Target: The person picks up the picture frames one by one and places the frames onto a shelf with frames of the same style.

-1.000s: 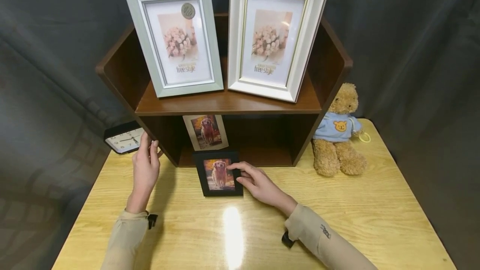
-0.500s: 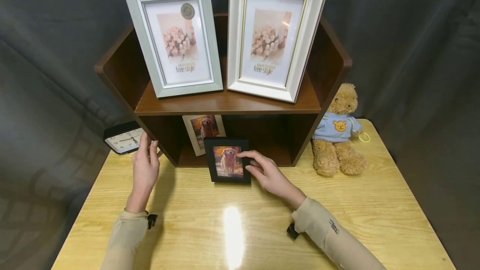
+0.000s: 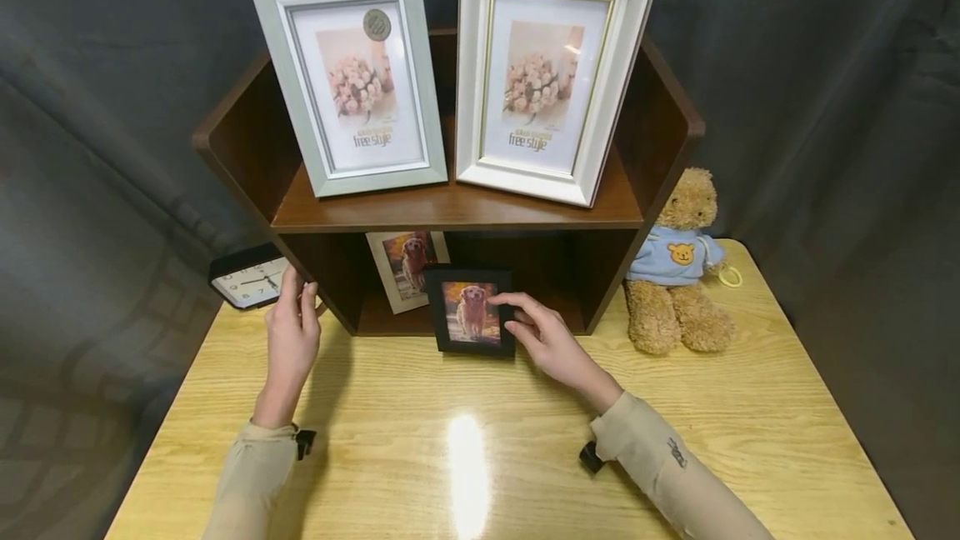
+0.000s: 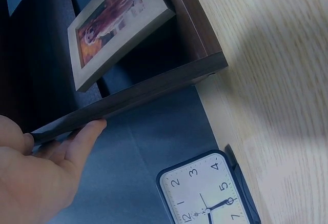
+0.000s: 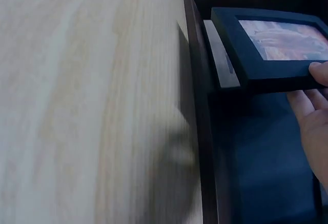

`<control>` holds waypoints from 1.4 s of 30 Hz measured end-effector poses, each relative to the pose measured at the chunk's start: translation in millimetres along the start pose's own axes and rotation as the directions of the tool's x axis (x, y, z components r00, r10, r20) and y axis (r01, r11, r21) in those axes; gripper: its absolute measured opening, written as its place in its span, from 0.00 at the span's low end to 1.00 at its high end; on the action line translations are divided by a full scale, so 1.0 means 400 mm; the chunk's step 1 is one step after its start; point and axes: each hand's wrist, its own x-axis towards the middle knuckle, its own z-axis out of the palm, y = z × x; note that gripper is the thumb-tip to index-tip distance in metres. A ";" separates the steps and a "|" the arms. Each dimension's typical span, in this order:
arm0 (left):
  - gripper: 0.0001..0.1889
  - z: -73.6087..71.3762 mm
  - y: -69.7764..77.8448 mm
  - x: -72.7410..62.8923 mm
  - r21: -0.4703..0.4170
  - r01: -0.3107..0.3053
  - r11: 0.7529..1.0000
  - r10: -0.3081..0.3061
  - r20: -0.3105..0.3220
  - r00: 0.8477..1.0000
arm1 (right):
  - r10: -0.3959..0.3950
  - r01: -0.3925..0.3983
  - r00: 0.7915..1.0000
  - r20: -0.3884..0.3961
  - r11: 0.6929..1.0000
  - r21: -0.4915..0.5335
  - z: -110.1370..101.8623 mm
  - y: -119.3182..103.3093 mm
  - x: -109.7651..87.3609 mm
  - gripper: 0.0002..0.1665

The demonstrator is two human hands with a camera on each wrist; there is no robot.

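Note:
My right hand (image 3: 551,344) pinches the right edge of a black picture frame (image 3: 472,307) with a dog photo in it. It holds the frame tilted at the mouth of a brown two-tier shelf's (image 3: 457,213) lower compartment. In the right wrist view, the black frame (image 5: 246,49) hangs in front of the opening, thumb on its face and fingers behind. My left hand (image 3: 292,327) grips the shelf's left side panel (image 4: 128,93), whose edge passes between thumb and fingers. A cream picture frame (image 4: 118,29) with a dog photo leans inside the lower compartment, partly covered by the black one in the head view.
On the upper tier stand a pale green picture frame (image 3: 356,90) and a white one (image 3: 555,82). A square clock (image 3: 251,277) sits left of the shelf. A teddy bear (image 3: 678,265) in a blue top sits to its right. All rest around a wooden table (image 3: 360,457).
My right hand has carried the black picture frame rightward and toward the shelf, uncovering the lower part of the cream frame and then overlapping its right edge. My left hand has stayed put.

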 end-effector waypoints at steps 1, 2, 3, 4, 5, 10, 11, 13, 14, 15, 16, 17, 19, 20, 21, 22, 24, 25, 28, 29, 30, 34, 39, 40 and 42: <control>0.21 0.000 0.000 0.000 0.001 0.000 1.000 0.000 0.001 1.000 | 0.002 -0.002 1.000 -0.008 1.000 -0.005 -0.004 0.001 0.001 0.25; 0.21 0.000 0.001 0.000 -0.002 0.001 1.000 -0.001 0.001 1.000 | 0.003 -0.003 1.000 -0.016 1.000 -0.011 -0.009 0.003 0.004 0.25; 0.21 -0.001 0.001 0.000 -0.005 0.003 1.000 -0.003 0.001 1.000 | 0.004 -0.005 1.000 -0.021 1.000 -0.014 -0.013 0.004 0.005 0.25; 0.21 -0.001 0.001 0.000 -0.007 0.005 1.000 -0.005 0.000 1.000 | 0.008 -0.009 1.000 -0.026 1.000 -0.016 -0.017 0.003 0.008 0.25; 0.20 -0.001 0.001 0.000 -0.009 0.007 1.000 -0.007 0.000 1.000 | 0.010 -0.011 0.999 -0.033 1.000 -0.022 -0.022 0.003 0.011 0.25; 0.21 0.000 0.003 0.000 -0.004 0.009 1.000 -0.008 0.008 1.000 | 0.042 -0.045 0.996 -0.082 0.999 -0.028 -0.038 0.006 0.021 0.25; 0.21 0.001 0.004 0.000 -0.005 0.007 1.000 -0.007 0.011 1.000 | 0.046 -0.049 0.995 -0.094 0.998 -0.029 -0.040 0.009 0.023 0.26; 0.22 0.002 0.005 0.001 -0.009 0.002 1.000 -0.002 0.016 1.000 | 0.054 -0.058 0.992 -0.111 0.998 -0.028 -0.046 0.013 0.027 0.26; 0.22 0.003 0.004 0.001 -0.015 0.000 1.000 0.000 0.018 1.000 | 0.057 -0.061 0.991 -0.120 0.997 -0.035 -0.049 0.015 0.029 0.26; 0.22 0.003 0.005 0.002 -0.019 -0.002 1.000 0.003 0.017 1.000 | 0.059 -0.065 0.990 -0.127 0.997 -0.040 -0.051 0.018 0.032 0.27; 0.22 0.003 0.005 0.002 -0.020 -0.004 1.000 0.005 0.016 1.000 | 0.062 -0.069 0.989 -0.135 0.996 -0.047 -0.054 0.020 0.034 0.27; 0.22 0.003 0.005 0.002 -0.023 -0.006 1.000 0.006 0.014 1.000 | 0.065 -0.073 0.988 -0.143 0.996 -0.055 -0.057 0.022 0.036 0.27; 0.22 0.003 0.005 0.003 -0.023 -0.007 1.000 0.007 0.014 1.000 | 0.075 -0.087 0.985 -0.158 0.994 -0.071 -0.063 0.025 0.040 0.27; 0.22 0.003 0.005 0.002 -0.024 -0.006 1.000 0.006 0.014 1.000 | 0.080 -0.093 0.983 -0.167 0.993 -0.075 -0.067 0.026 0.042 0.26; 0.22 0.003 0.005 0.002 -0.024 -0.004 1.000 0.005 0.015 1.000 | 0.084 -0.098 0.981 -0.173 0.992 -0.077 -0.070 0.028 0.043 0.26; 0.22 0.003 0.005 0.002 -0.025 -0.003 1.000 0.003 0.016 1.000 | 0.088 -0.104 0.980 -0.181 0.991 -0.081 -0.074 0.030 0.044 0.26; 0.23 0.003 0.005 0.002 -0.026 0.000 1.000 0.001 0.016 1.000 | 0.097 -0.116 0.976 -0.197 0.989 -0.087 -0.080 0.032 0.045 0.26; 0.23 0.004 0.005 0.002 -0.025 0.000 1.000 0.000 0.016 1.000 | 0.100 -0.120 0.974 -0.205 0.989 -0.087 -0.083 0.034 0.046 0.26; 0.23 0.004 0.004 0.002 -0.024 -0.001 1.000 0.002 0.015 1.000 | 0.114 -0.137 0.968 -0.225 0.986 -0.090 -0.091 0.039 0.048 0.26; 0.23 0.004 0.004 0.002 -0.024 -0.003 1.000 0.003 0.015 1.000 | 0.118 -0.142 0.966 -0.231 0.985 -0.093 -0.093 0.038 0.049 0.26; 0.23 0.003 0.003 0.002 -0.021 -0.005 1.000 0.005 0.014 1.000 | 0.121 -0.145 0.965 -0.234 0.985 -0.089 -0.095 0.040 0.049 0.26; 0.22 0.003 0.002 0.003 -0.016 -0.009 1.000 0.009 0.012 1.000 | 0.122 -0.144 0.963 -0.240 0.987 -0.077 -0.102 0.048 0.052 0.27; 0.22 0.003 0.000 0.003 -0.024 -0.002 1.000 0.002 0.016 1.000 | 0.126 -0.145 0.963 -0.238 0.987 -0.065 -0.103 0.062 0.053 0.27; 0.23 0.002 -0.001 0.003 -0.025 0.000 1.000 0.000 0.016 1.000 | 0.129 -0.148 0.962 -0.239 0.987 -0.064 -0.102 0.065 0.053 0.27; 0.23 0.002 -0.001 0.002 -0.028 0.004 1.000 -0.003 0.018 1.000 | 0.133 -0.152 0.962 -0.240 0.986 -0.061 -0.100 0.071 0.053 0.26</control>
